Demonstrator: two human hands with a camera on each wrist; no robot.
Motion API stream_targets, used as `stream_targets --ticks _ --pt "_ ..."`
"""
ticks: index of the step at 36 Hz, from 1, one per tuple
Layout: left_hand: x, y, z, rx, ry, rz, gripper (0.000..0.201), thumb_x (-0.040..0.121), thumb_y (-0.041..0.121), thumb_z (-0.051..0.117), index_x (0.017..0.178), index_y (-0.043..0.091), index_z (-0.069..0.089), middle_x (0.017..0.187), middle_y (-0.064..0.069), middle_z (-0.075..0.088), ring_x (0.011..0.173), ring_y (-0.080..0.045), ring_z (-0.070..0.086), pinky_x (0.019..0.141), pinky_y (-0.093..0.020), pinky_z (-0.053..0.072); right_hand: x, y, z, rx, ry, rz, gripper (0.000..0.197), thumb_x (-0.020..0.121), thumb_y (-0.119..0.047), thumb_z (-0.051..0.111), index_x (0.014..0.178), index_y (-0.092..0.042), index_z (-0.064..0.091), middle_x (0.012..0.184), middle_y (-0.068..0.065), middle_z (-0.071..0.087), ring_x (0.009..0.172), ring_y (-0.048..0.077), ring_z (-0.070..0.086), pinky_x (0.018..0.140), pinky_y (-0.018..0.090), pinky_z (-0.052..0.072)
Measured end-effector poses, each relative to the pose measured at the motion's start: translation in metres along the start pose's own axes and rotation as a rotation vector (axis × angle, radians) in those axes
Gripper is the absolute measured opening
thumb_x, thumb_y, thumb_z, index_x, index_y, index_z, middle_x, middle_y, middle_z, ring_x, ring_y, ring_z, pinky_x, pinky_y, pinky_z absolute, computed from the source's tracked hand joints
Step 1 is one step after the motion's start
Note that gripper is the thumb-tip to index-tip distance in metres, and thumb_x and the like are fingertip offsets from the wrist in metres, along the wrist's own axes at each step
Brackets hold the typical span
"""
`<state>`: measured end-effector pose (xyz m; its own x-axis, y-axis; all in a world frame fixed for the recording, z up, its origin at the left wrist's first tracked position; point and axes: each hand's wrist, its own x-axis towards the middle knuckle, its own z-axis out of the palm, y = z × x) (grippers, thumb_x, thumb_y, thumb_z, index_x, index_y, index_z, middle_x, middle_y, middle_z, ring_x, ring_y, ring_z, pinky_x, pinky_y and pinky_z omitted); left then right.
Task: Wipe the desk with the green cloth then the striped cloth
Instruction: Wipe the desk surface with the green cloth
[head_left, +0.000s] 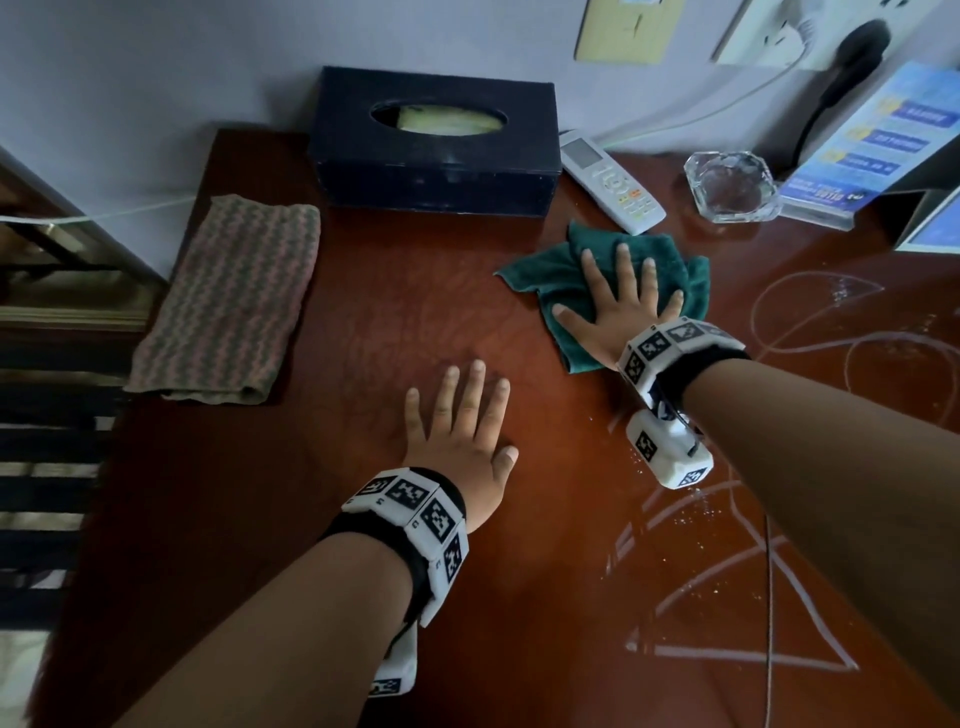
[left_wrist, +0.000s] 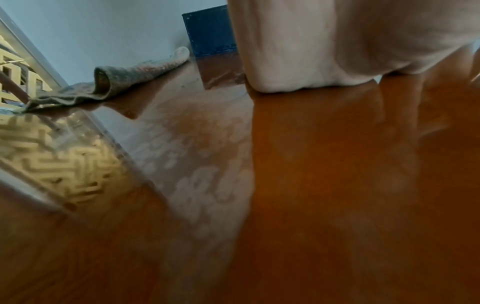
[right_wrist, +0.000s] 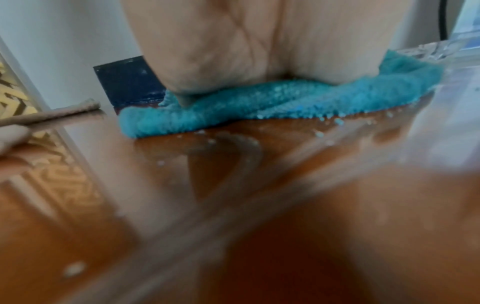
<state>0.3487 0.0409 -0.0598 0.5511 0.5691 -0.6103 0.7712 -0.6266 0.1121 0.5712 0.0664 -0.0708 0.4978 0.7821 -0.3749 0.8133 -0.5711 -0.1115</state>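
Observation:
My right hand (head_left: 621, 301) lies flat with spread fingers on the crumpled green cloth (head_left: 550, 280) and presses it onto the red-brown desk (head_left: 395, 322). The right wrist view shows the palm (right_wrist: 259, 45) bearing down on that cloth (right_wrist: 259, 107), which looks teal there. My left hand (head_left: 462, 421) rests palm-down on bare desk nearer to me, fingers straight, holding nothing. The striped cloth (head_left: 234, 296) lies folded at the desk's left edge, untouched; in the left wrist view the same cloth (left_wrist: 116, 82) shows beyond the heel of my left hand (left_wrist: 337, 41).
White chalk-like lines and crumbs (head_left: 753, 587) mark the desk's right part. A dark tissue box (head_left: 436, 145) stands at the back, with a white remote (head_left: 613, 182), a glass ashtray (head_left: 732, 187) and a blue leaflet stand (head_left: 872, 145) to its right.

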Motion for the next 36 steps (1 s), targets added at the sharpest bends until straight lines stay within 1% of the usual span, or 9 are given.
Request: stream_targets --ticks 3,6,8,14,21,30,36 --pt "0.0 0.0 -0.002 0.005 -0.009 -0.003 0.061 0.099 0.047 0.008 0.136 0.025 -0.036 0.135 0.0 -0.05 0.136 -0.025 -0.036 0.109 -0.056 -0.017 -0.01 -0.001 0.003 -0.002 -0.015 0.023 0.08 0.084 -0.077 0.026 0.147 -0.045 -0.011 0.157 -0.006 -0.025 0.144 0.026 -0.021 0.112 0.06 -0.01" --pt "0.0 0.0 -0.003 0.01 -0.025 -0.005 0.062 0.099 0.048 0.009 0.138 0.025 -0.034 0.143 -0.002 -0.046 0.136 -0.025 -0.036 0.108 -0.056 -0.018 -0.024 0.0 0.007 -0.002 -0.021 0.029 0.082 0.082 -0.078 0.027 0.147 -0.045 -0.012 0.156 -0.006 -0.026 0.144 0.027 -0.021 0.112 0.061 -0.01" --pt "0.0 0.0 -0.004 0.004 -0.031 -0.005 0.062 0.099 0.048 0.009 0.139 0.026 -0.033 0.144 -0.002 -0.045 0.136 -0.025 -0.036 0.108 -0.056 -0.018 -0.033 0.001 0.01 0.003 -0.02 0.034 0.084 0.082 -0.079 0.027 0.147 -0.045 -0.012 0.156 -0.005 -0.027 0.144 0.027 -0.022 0.111 0.061 -0.01" --pt "0.001 -0.001 -0.005 -0.006 -0.039 0.001 0.064 0.099 0.048 0.011 0.141 0.026 -0.032 0.145 -0.001 -0.044 0.136 -0.025 -0.036 0.108 -0.056 -0.017 -0.055 0.003 0.021 0.012 -0.029 0.053 0.086 0.079 -0.082 0.027 0.146 -0.045 -0.014 0.155 -0.006 -0.029 0.143 0.027 -0.024 0.111 0.061 -0.011" --pt "0.001 -0.001 -0.003 -0.003 -0.02 0.002 0.064 0.099 0.049 0.01 0.141 0.026 -0.031 0.146 -0.001 -0.043 0.137 -0.025 -0.035 0.109 -0.057 -0.016 -0.083 0.004 0.031 0.033 -0.043 0.065 0.086 0.08 -0.081 0.026 0.145 -0.046 -0.017 0.154 -0.006 -0.032 0.142 0.027 -0.027 0.111 0.061 -0.013" --pt "0.003 0.0 -0.003 0.0 -0.029 -0.004 0.063 0.099 0.048 0.01 0.14 0.025 -0.033 0.145 -0.002 -0.044 0.136 -0.026 -0.036 0.108 -0.057 -0.017 -0.094 0.006 0.038 0.017 -0.026 0.054 0.085 0.079 -0.081 0.023 0.145 -0.046 -0.019 0.154 -0.005 -0.031 0.142 0.026 -0.027 0.112 0.059 -0.013" --pt "0.002 0.001 -0.003 0.013 -0.023 -0.022 0.063 0.099 0.048 0.01 0.141 0.026 -0.031 0.146 -0.001 -0.042 0.137 -0.026 -0.034 0.109 -0.057 -0.014 -0.11 0.01 0.043 0.005 -0.028 0.028 0.085 0.081 -0.08 0.024 0.145 -0.045 -0.019 0.154 -0.005 -0.031 0.142 0.026 -0.027 0.112 0.058 -0.013"
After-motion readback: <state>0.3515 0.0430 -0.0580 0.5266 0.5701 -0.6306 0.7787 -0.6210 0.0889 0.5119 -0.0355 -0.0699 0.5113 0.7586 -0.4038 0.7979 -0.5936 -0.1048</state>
